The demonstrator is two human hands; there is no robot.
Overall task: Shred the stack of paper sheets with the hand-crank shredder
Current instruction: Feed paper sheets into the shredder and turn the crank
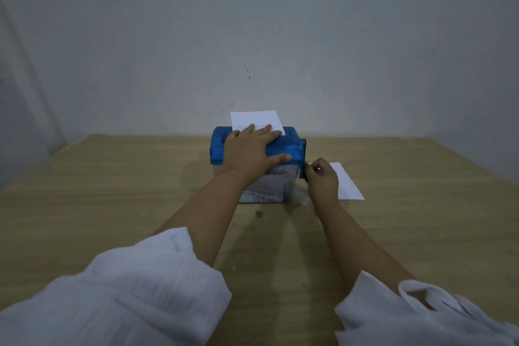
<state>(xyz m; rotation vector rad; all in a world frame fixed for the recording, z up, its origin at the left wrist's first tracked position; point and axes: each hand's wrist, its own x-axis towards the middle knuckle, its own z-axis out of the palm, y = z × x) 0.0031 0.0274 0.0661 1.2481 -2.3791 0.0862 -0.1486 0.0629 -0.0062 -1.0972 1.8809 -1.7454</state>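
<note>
A sheet stands upright in the slot on top of the shredder, its lower edge already down in the blue head and its upper half showing above it. Below the head, the clear bin holds grey shreds.

The crank hangs on the shredder's right side, its arm pointing down toward the counter. The right grip is at the arm's lower end, fingers curled in and pinching there, though the knob itself is hidden by them. The turn axis runs sideways through the shredder, so the pull should sweep in a circle beside the right side wall.

The left grip lies flat on the shredder's top with fingers straight, their tips touching the foot of the sheet and the thumb along the front edge. It holds nothing and likely pins the shredder down against the cranking.

The remaining paper lies flat on the counter just right of the shredder, behind the right grip and nearer to it. How many sheets are left cannot be told.
</note>
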